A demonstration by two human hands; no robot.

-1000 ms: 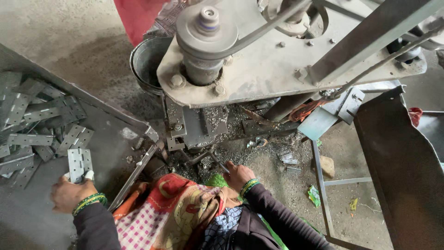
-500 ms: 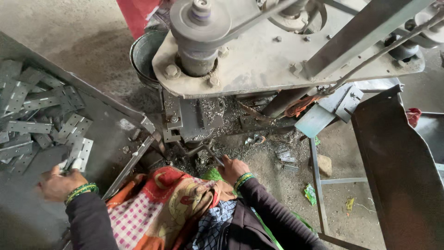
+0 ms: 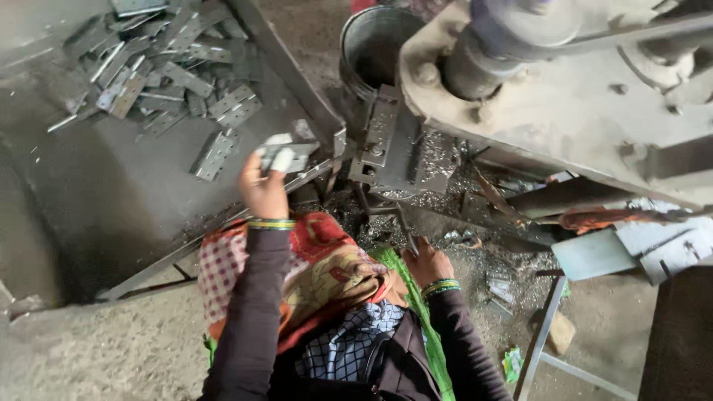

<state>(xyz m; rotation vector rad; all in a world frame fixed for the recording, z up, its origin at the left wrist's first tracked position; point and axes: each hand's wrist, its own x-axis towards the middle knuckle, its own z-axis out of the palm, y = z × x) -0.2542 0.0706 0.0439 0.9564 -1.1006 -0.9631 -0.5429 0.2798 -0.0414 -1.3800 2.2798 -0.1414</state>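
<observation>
My left hand (image 3: 264, 186) is raised over the edge of a grey metal tray (image 3: 111, 193) and grips a flat perforated metal plate (image 3: 284, 154). My right hand (image 3: 427, 261) rests low, its fingers closed round a thin metal rod (image 3: 405, 226) under the press. The press die block (image 3: 386, 145) stands just right of the held plate. A heap of several similar perforated plates (image 3: 160, 70) lies at the tray's far end. Both wrists wear green and yellow bangles.
A large grey press machine (image 3: 579, 104) with a flywheel fills the upper right. A metal bucket (image 3: 371, 44) stands behind the die. Metal scrap (image 3: 445, 163) litters the floor under the machine. A patterned red cloth (image 3: 319, 275) covers my lap.
My left hand has lifted a plate out of the tray and carried it right, towards the die block. My right hand stayed near the rod. The camera has tilted closer.
</observation>
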